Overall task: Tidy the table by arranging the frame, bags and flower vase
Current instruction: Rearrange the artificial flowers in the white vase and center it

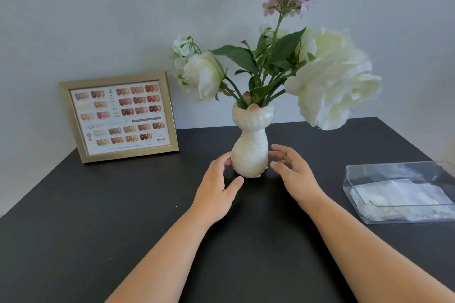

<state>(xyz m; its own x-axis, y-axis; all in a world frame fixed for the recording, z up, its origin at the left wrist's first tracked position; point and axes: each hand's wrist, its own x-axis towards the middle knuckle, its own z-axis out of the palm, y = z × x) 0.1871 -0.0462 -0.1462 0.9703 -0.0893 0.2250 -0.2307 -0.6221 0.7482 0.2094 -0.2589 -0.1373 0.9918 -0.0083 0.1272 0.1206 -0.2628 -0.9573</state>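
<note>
A cream pearly flower vase (250,147) stands upright at the middle back of the black table (123,216), holding white and lilac flowers (327,76). My left hand (216,189) is open just left of the vase's base, its fingertips at or almost at the vase. My right hand (293,172) is open just right of the base, a small gap away. A gold frame (119,117) with a nail colour chart leans upright against the wall at the back left. Clear plastic bags (398,194) lie inside a transparent tray (394,167) at the right.
A pale wall (98,19) runs behind the table. The table's left edge slants towards the front left, and the tray reaches the right border of the view.
</note>
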